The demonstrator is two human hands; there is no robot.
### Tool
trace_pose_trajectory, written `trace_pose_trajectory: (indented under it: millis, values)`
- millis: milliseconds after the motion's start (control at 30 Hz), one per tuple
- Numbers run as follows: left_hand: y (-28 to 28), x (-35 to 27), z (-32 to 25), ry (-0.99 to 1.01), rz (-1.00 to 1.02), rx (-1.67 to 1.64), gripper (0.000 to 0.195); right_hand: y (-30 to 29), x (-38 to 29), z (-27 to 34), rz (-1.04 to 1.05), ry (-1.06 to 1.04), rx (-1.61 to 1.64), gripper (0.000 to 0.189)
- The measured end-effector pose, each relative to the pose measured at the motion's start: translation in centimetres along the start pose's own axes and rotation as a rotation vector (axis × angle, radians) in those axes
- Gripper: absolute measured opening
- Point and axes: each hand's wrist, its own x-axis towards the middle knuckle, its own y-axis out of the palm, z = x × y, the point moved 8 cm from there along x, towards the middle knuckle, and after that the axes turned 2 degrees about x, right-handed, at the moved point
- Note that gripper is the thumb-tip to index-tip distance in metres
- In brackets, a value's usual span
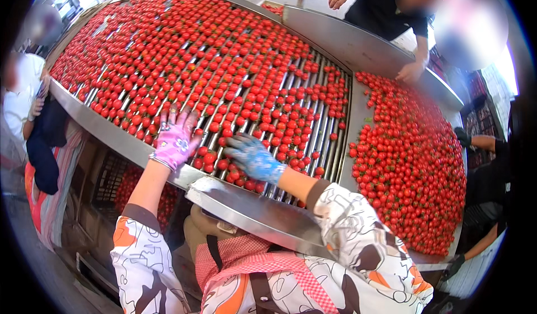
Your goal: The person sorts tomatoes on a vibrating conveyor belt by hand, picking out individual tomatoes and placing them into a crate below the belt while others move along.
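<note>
Many small red tomatoes [235,49] lie in rows on a metal roller conveyor [331,154]. My left hand [177,135], in a pink patterned glove, rests over tomatoes at the conveyor's near edge, fingers spread and pointing away from me. To its right, my right hand [256,156], in a blue patterned glove, reaches leftward over the rollers, low above or touching the tomatoes. Its fingertips are partly blurred, and whether a tomato is under them cannot be told. A few tomatoes lie between the two hands.
A metal rim [105,119] borders the conveyor, with a sloped metal chute [260,211] before me. Right of the rollers, a dense heap of tomatoes [402,175] fills a metal tray. Co-workers stand left, right and across, one hand [411,71] at the heap. A dark crate [110,179] is below.
</note>
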Motion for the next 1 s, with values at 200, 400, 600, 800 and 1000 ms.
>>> trace_pose_trajectory:
  millis: [200, 400, 600, 800, 1000]
  values:
    - [-0.3, 0.7, -10.2, 0.381, 0.210, -0.251, 0.053, -3.7, -13.2, -6.8, 0.152, 0.312, -0.190, 0.062]
    - [-2.8, 1.6, -10.1, 0.445, 0.034, -0.663, 0.020, -6.8, -14.8, -9.2, -0.163, 0.437, -0.237, 0.036]
    - [-4.1, 0.0, 9.9, -0.416, -0.391, -0.050, 0.023, -5.8, 0.6, -8.8, -0.312, 0.362, -0.238, 0.045]
    - [-2.8, 1.0, 14.9, -0.416, -0.130, 0.050, 0.027, -4.1, 3.1, -14.1, -0.253, 0.338, -0.340, 0.048]
    - [-3.0, 0.5, 12.3, -0.399, -0.085, -0.483, 0.025, -7.6, -7.5, -18.5, -0.138, 0.502, -0.409, 0.048]
